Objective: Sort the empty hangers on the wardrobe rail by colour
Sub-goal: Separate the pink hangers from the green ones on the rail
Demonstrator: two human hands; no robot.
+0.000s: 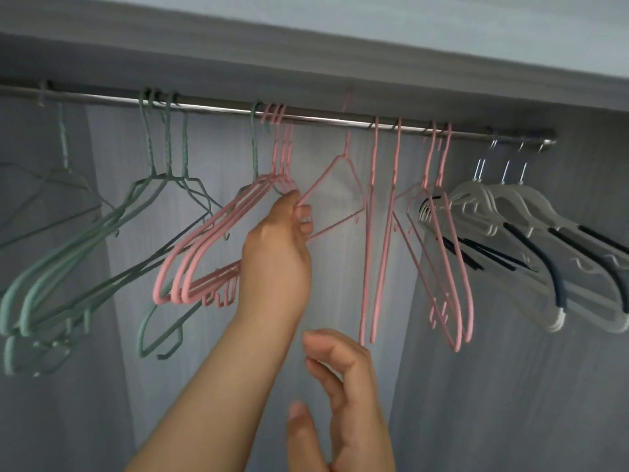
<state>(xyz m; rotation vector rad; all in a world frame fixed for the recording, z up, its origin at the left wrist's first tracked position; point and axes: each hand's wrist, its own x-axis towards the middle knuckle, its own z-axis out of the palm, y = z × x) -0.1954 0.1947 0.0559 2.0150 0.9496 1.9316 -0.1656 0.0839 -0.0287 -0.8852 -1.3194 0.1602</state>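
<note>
Gripping the lone pink hanger [347,143] by its lower-left shoulder, left hand [279,247] sits just right of the pink trio [283,148]. Hook appears lifted above rail [211,105]. Right hand [343,386] hangs below, empty, fingers loosely curled.

Glossy metal rail [306,115]; matt-coated pink hangers [204,247]; white plastic hangers [503,206], metal hooks.

The rail [218,109] and green hangers [10,308] are cut off at the left edge, the grey hangers [503,206] at the right, the hook of the held hanger [344,155] is blurred, and the left hand [279,247] hides the right ends of the pink hangers [158,291]
</note>
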